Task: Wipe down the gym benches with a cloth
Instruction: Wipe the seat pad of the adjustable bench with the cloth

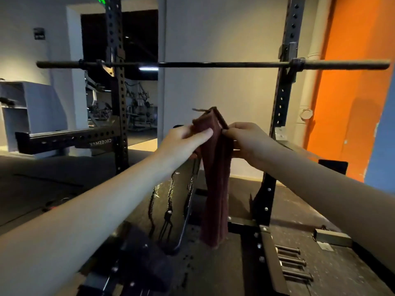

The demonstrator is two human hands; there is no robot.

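Note:
A dark red cloth (pixel 214 189), folded into a long strip, hangs in the air in front of me. My left hand (pixel 183 139) holds its upper part from the left, thumb laid across the fabric. My right hand (pixel 245 139) pinches the top edge from the right. Below the cloth lies a worn black bench pad (pixel 164 197) with cracked, glossy vinyl, running away from me under the rack. The lower end of the cloth dangles just above the bench frame.
A barbell (pixel 213 64) rests across two perforated rack uprights (pixel 116 103), (pixel 282 103) ahead. A safety arm (pixel 68 138) juts out at the left. Bolts (pixel 292 263) and a metal block (pixel 332 237) lie on the floor at right. An orange wall (pixel 352 92) stands at the right.

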